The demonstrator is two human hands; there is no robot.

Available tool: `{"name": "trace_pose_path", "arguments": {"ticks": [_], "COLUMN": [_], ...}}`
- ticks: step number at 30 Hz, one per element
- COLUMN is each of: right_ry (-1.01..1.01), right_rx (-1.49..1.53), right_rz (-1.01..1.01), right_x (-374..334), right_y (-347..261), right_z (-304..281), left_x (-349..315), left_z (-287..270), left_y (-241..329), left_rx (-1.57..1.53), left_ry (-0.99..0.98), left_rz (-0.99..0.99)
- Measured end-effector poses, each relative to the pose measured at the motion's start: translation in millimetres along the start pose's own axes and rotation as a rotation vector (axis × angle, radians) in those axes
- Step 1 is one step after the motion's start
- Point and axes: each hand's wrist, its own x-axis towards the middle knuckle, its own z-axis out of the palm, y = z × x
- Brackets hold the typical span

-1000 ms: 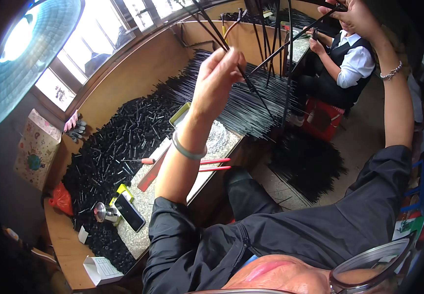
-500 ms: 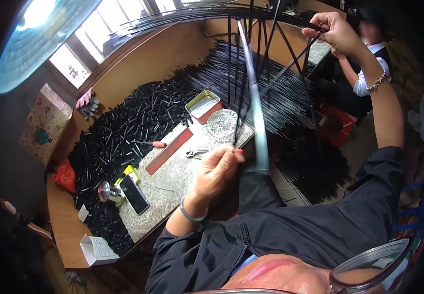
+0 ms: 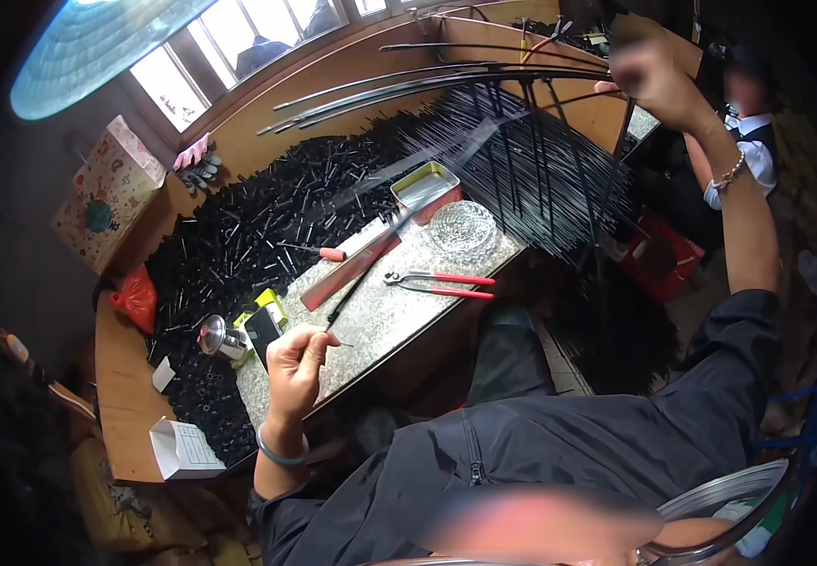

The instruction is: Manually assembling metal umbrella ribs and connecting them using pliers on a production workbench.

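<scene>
1. Since the earlier frame, the left hand [image 3: 295, 370] has swung leftward over the speckled tabletop [image 3: 375, 325], pinching a blurred black rod [image 3: 356, 291].
2. Raised right hand [image 3: 658, 85] grips a fanned rod bundle [image 3: 550, 69].
3. Separating rods seems underway; the next move likely calls for swinging clearance.

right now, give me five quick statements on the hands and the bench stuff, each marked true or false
1. The red-handled pliers lie on the stone slab. True.
2. The right hand rests flat on the slab. False: it is raised, holding black rods.
3. The round glass dish sits beside the rectangular tin. True.
4. The red plastic bag is inside the tin. False: it is at the left side, by the dark pile.
5. The left hand has a bangle at its wrist. True.
</scene>
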Motion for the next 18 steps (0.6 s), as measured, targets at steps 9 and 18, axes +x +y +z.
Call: {"name": "trace_pose_path", "arguments": {"ticks": [9,18], "right_ry": [-0.055,0.09], "right_rx": [0.071,0.133], "right_rz": [-0.028,0.008], "right_x": [2,1], "right_y": [-64,-16], "right_z": [62,39], "left_x": [25,9], "left_z": [31,2], "left_y": [28,-8], "left_rx": [-0.713,-0.406], "left_ry": [0.043,0.252], "left_rz": [-0.088,0.026]}}
